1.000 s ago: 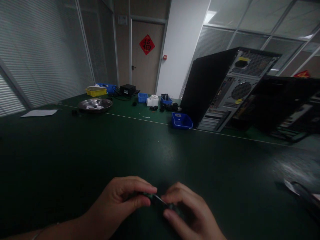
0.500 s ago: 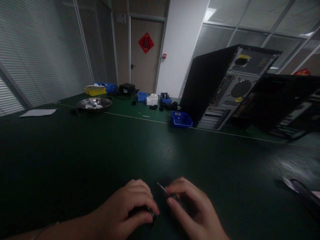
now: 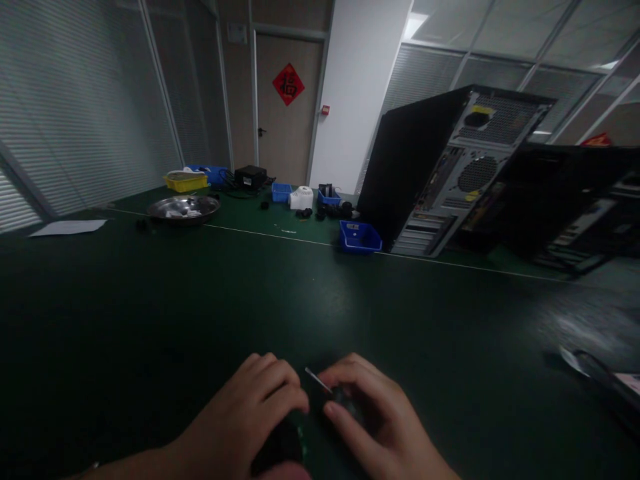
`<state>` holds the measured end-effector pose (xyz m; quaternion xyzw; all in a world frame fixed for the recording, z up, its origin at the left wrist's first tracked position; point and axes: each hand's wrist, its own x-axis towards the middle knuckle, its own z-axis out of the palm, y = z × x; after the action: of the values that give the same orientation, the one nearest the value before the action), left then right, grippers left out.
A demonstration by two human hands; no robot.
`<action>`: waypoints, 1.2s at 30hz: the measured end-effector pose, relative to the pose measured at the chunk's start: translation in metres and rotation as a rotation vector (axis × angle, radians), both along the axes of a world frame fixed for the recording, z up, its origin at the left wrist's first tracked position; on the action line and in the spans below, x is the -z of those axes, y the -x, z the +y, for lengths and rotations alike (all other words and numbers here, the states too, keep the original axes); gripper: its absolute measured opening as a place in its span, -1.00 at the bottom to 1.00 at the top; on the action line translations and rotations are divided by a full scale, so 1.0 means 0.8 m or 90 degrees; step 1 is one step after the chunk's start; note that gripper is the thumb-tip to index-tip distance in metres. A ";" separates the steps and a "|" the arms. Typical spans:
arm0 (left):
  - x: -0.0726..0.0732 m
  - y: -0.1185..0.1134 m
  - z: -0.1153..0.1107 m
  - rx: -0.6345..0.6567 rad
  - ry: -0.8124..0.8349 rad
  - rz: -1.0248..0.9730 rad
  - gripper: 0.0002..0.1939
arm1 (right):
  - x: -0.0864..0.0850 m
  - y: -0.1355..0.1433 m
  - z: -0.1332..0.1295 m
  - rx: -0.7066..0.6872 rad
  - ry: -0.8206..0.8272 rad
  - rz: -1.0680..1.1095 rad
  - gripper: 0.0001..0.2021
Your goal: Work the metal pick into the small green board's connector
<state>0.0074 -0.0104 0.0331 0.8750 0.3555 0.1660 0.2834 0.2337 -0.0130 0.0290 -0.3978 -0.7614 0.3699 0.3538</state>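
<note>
Low in the view, my left hand [image 3: 255, 407] is curled around a dark object with a green edge [image 3: 285, 441], mostly covered by the fingers. To its right, my right hand [image 3: 380, 413] pinches a small screwdriver [image 3: 318, 380] between thumb and forefinger. Its thin metal shaft points up and left, past the left fingertips, and its dark handle lies inside the palm. Between the screwdriver tip and the dark object there is a visible gap.
Across the green table [image 3: 240, 287] stand a deep blue bin [image 3: 360, 239], a steel bowl [image 3: 195, 217], a white plastic part [image 3: 301, 199] and a yellow tray [image 3: 185, 181]. A computer tower [image 3: 410, 160] leans at right. A strap-like dark item [image 3: 600, 373] lies at far right.
My left thumb has moved down, and the fingers have lifted, showing more of the dark object. My right hand has shifted slightly left with the screwdriver. The whole view has moved a little.
</note>
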 end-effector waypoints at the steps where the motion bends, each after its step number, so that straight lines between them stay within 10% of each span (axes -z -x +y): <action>1: 0.003 0.001 -0.001 -0.005 -0.023 0.018 -0.64 | 0.002 -0.001 0.000 -0.016 0.000 -0.003 -0.85; 6: 0.011 0.001 -0.003 -0.011 -0.102 -0.011 -0.75 | 0.017 -0.001 0.003 -0.095 -0.017 -0.087 -0.75; 18: 0.003 -0.006 0.002 -0.037 0.181 -0.087 -0.76 | 0.012 0.011 0.001 -0.053 0.049 -0.266 -0.64; 36: 0.026 -0.005 0.019 -0.079 0.424 -0.434 -0.58 | 0.023 0.004 -0.005 0.005 -0.107 0.057 -0.77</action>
<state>0.0110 0.0045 0.0119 0.6094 0.3281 0.3373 0.6382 0.2304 -0.0166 0.0109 -0.3526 -0.7720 0.3205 0.4208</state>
